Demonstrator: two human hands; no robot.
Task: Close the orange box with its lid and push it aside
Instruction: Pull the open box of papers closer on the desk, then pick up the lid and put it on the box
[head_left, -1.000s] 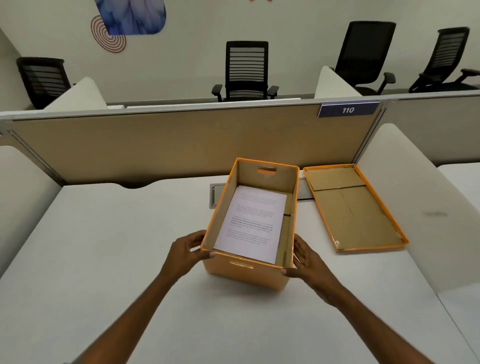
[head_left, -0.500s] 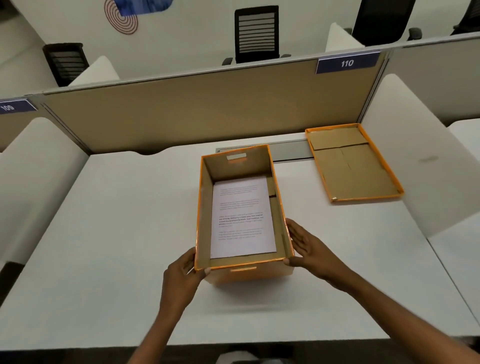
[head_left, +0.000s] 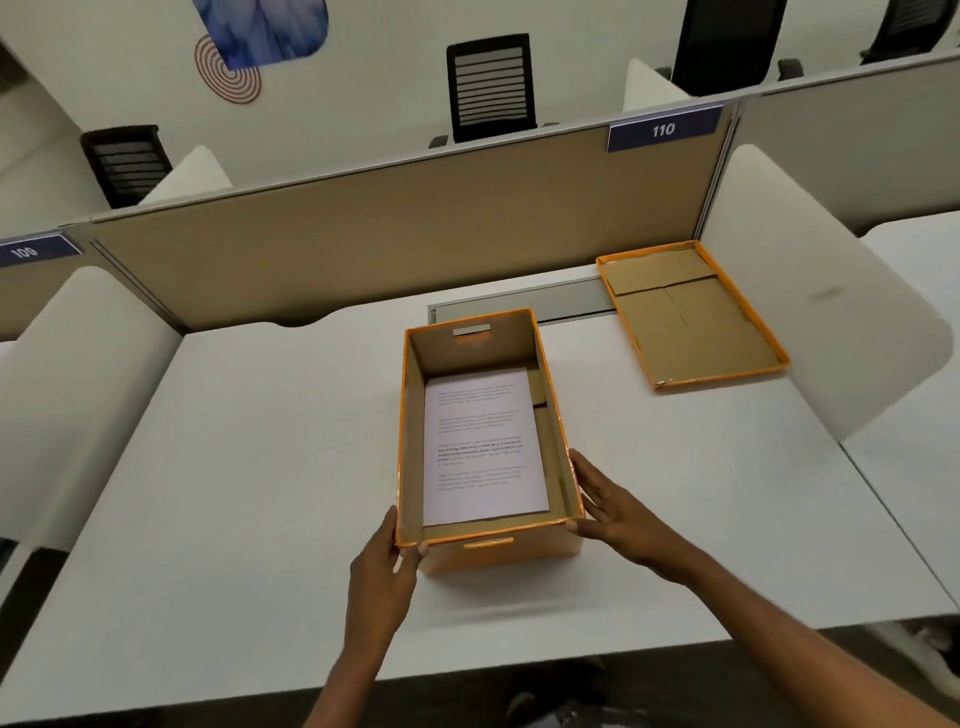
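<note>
1. Starting at the fingers: the left hand (head_left: 382, 569) sits at the near-left corner of the orange box (head_left: 498, 553), fingers (head_left: 390, 525) lying flat up the left wall and the thumb tip hooked on the front corner. The right hand (head_left: 621, 514) is flat against the near-right wall, fingers (head_left: 584, 470) stretched out. So both hands are pressed on the box from either side, more steadying it than really clamping it.
2. The box stands in the lower middle of the frame on the white surface (head_left: 234, 467), top wide open, with a printed sheet (head_left: 483, 447) lying flat on the bottom.
3. The lid (head_left: 691, 317) is off to the upper right, well apart from the box, lying inside-up next to the white divider.
4. Progress-wise I'd say basically nothing is done yet: the lid isn't on and the box isn't pushed aside. What's left is grabbing the lid, flipping it, seating it, then shoving the box away.
5. Stuff I can't make out: the text on the sheet is too blurry to read, the box's outer left and far walls are hidden, and the palms are turned away, so how hard they're pressing is anyone's guess.
</note>
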